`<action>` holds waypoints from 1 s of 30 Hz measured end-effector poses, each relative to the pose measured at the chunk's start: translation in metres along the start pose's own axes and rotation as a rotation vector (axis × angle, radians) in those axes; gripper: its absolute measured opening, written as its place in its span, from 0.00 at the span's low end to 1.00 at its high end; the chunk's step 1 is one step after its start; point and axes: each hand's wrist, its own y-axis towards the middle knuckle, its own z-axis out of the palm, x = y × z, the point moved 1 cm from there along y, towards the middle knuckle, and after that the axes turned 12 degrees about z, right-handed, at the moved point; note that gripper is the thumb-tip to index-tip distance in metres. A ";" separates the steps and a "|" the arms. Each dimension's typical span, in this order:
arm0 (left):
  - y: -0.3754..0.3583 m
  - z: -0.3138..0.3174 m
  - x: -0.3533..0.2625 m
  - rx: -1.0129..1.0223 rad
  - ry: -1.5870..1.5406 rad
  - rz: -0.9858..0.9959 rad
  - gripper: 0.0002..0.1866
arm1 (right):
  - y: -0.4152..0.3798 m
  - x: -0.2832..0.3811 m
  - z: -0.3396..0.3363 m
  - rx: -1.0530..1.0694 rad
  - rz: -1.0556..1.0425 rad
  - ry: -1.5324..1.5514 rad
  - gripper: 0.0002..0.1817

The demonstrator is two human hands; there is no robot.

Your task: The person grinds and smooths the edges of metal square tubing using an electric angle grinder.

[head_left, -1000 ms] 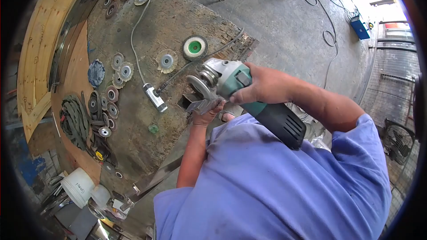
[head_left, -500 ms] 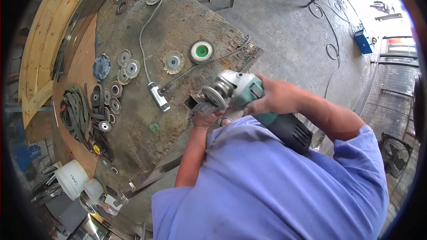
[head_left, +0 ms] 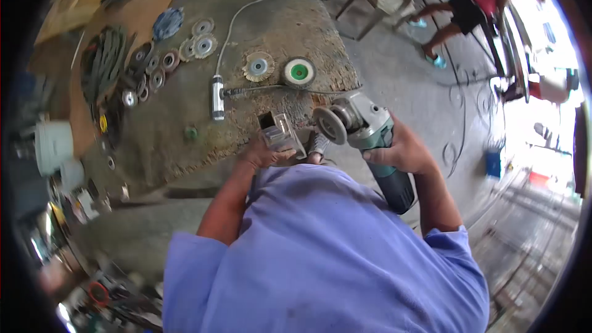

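By the near right corner of the workbench (head_left: pixel 290 31), the right hand (head_left: pixel 406 151) grips an angle grinder (head_left: pixel 377 142), long axis slanting from bench-side disc (head_left: pixel 330 126) back toward the shirt (head_left: pixel 327 240), while the left hand (head_left: pixel 262 153) clasps a metal piece (head_left: pixel 280 132) at the near edge.

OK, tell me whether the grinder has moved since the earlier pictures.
Yes: the grinder in the right hand has moved rightward, farther from the white tool lying on the bench.

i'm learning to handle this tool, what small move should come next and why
Perhaps ease the grinder toward the shiny piece: the right hand grips the grinder, the left hand holds the piece, and a gap shows between piece and wheel.
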 end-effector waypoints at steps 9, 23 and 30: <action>0.001 0.000 -0.012 -0.229 -0.101 0.061 0.34 | 0.069 0.040 0.009 0.157 0.011 -0.348 0.42; 0.008 0.019 0.019 -0.307 -0.244 0.083 0.34 | 0.064 0.039 0.016 0.134 0.021 -0.380 0.43; 0.006 0.018 0.023 -0.233 -0.233 0.060 0.38 | 0.046 0.014 0.027 0.094 0.100 -0.249 0.45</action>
